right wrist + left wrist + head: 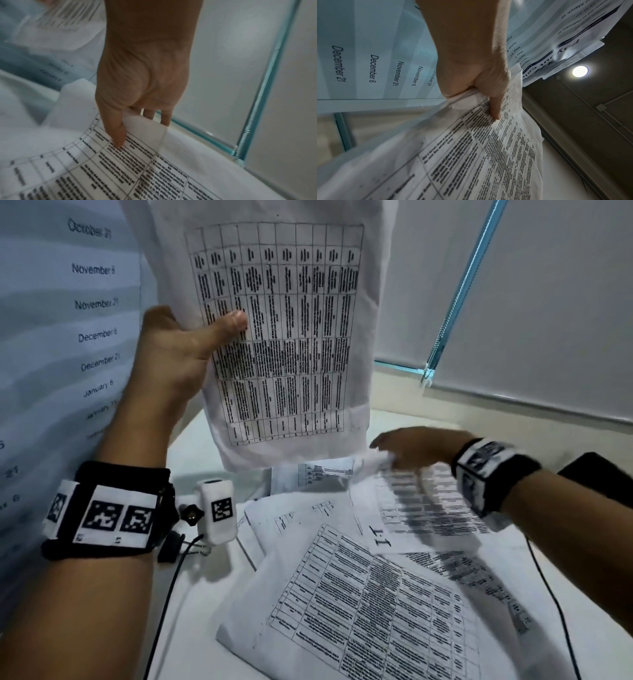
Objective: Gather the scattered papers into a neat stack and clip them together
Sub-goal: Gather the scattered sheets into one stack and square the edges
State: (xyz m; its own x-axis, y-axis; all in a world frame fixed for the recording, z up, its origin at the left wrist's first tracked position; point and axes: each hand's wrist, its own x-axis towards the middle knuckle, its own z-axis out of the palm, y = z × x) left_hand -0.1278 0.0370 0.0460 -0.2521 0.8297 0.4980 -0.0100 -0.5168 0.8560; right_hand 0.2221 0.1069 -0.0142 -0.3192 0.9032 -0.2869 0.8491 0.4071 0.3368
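My left hand (191, 337) holds a white sheet printed with a table (284, 337) upright above the desk, thumb on its front and fingers behind. In the left wrist view that hand (481, 92) pinches the sheet (471, 155) at its edge. My right hand (411, 446) pinches the far edge of another printed sheet (428, 508) at the right, which looks blurred. In the right wrist view the thumb (118, 135) lies on top of this sheet (120, 169) and the fingers go under it. Several more printed sheets (359, 611) lie scattered on the desk. A black binder clip (174, 546) lies under my left wrist.
A large calendar poster (68, 337) hangs on the wall at the left. A frosted glass partition with a teal edge (479, 268) stands behind the desk. A dark object (596, 474) lies at the right, and a black cable (561, 628) runs along the white desk (191, 628).
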